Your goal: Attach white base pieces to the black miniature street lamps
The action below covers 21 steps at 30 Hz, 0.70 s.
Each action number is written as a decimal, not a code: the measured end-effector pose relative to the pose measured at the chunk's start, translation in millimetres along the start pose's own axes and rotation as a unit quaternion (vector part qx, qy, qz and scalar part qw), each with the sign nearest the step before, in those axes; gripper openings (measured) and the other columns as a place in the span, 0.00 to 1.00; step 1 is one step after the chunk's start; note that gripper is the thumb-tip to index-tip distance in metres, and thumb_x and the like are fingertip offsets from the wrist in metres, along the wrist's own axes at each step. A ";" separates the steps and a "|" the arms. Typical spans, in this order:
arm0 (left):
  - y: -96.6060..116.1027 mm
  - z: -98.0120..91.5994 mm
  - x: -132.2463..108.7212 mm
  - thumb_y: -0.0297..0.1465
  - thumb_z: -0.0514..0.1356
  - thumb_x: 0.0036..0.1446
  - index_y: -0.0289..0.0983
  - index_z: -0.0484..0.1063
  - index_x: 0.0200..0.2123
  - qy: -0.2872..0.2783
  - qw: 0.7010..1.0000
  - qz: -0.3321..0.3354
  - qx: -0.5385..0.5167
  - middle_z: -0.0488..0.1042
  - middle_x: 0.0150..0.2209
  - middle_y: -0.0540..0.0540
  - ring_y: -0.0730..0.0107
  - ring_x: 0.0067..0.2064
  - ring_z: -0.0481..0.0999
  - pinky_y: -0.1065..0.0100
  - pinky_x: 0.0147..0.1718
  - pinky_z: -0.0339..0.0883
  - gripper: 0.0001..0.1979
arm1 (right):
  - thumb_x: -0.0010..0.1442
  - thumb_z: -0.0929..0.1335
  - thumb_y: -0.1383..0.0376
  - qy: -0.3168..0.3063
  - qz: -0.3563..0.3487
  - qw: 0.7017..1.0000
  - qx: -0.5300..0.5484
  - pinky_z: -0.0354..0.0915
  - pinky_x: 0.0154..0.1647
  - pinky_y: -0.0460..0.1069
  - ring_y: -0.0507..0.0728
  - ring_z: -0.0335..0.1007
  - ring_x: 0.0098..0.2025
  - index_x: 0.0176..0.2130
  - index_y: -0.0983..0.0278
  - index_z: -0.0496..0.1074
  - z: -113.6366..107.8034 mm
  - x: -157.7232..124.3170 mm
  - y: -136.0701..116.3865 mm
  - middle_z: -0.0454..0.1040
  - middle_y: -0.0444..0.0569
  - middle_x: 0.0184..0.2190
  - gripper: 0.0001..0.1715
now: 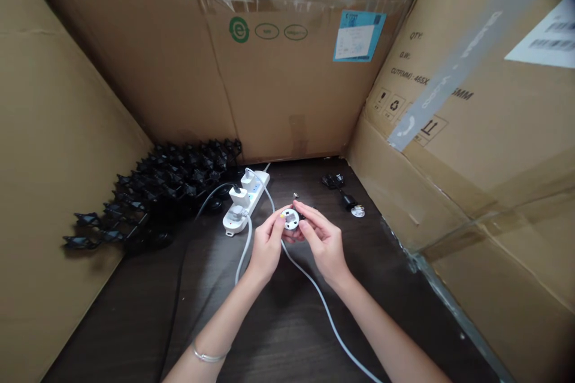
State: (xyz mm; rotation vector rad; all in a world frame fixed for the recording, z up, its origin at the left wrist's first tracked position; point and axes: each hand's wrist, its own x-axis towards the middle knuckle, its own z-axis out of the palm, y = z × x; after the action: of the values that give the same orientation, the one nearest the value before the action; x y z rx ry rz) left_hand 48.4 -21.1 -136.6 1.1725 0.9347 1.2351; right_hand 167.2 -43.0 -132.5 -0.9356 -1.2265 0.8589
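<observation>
Between my two hands is a small round white disc (291,219) with dark square marks and a tiny yellow spot on its face. My left hand (269,242) grips its left side, the thumb resting on the face near the yellow spot. From the right, my right hand (324,240) pinches the same disc with the thumb at its edge. The fingers under the disc are partly hidden. Just beyond my fingertips lies a small shiny metal piece (295,195), too small to name.
A white power strip (229,225) with plugs and chargers stands left of my hands. Many black, spiky-looking parts (179,176) are heaped at the left. A black cabled piece (347,201) with a white disc lies at the right. Cardboard boxes (278,90) wall the dark table (287,335).
</observation>
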 end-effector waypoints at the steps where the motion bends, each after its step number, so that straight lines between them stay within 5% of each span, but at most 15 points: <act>1: 0.2 -0.1 -0.2 0.40 0.55 0.57 0.32 0.71 0.47 -0.001 1.000 -0.002 -0.005 0.77 0.33 0.44 0.71 0.27 0.74 0.70 0.26 0.70 0.21 | 0.59 0.65 0.66 -0.002 -0.001 1.000 0.000 0.71 0.47 0.54 0.60 0.68 0.52 0.47 0.57 0.74 0.2 -0.2 -0.3 0.70 0.50 0.52 0.17; 5: 1.5 0.6 0.2 0.43 0.55 0.56 0.31 0.71 0.45 0.015 0.999 -0.029 -0.041 0.77 0.33 0.43 0.70 0.26 0.74 0.70 0.25 0.69 0.22 | 0.59 0.65 0.66 -0.016 -0.003 1.000 -0.005 0.73 0.41 0.52 0.59 0.71 0.49 0.49 0.57 0.73 0.1 -1.2 -0.1 0.69 0.51 0.52 0.17; 9: 1.6 -0.3 2.5 0.46 0.57 0.53 0.32 0.71 0.43 0.010 0.995 -0.059 -0.082 0.76 0.33 0.43 0.70 0.27 0.75 0.71 0.24 0.69 0.24 | 0.59 0.65 0.68 -0.023 -0.039 0.998 -0.045 0.71 0.47 0.54 0.59 0.69 0.51 0.49 0.57 0.73 0.0 -2.4 0.0 0.70 0.50 0.52 0.18; 21: 0.2 -5.0 4.8 0.38 0.62 0.50 0.36 0.69 0.42 -0.026 0.992 -0.070 -0.101 0.73 0.33 0.48 0.70 0.32 0.76 0.69 0.32 0.71 0.17 | 0.58 0.64 0.73 -0.033 -0.111 0.987 -0.107 0.70 0.46 0.52 0.58 0.68 0.51 0.49 0.57 0.72 1.3 -2.3 -7.5 0.71 0.49 0.50 0.21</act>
State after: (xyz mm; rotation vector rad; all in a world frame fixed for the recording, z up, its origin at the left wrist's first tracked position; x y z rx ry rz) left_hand 44.1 -15.6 -137.0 0.9597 0.8177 1.1515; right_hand 165.8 -47.8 -126.3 -0.9257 -1.4723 0.5938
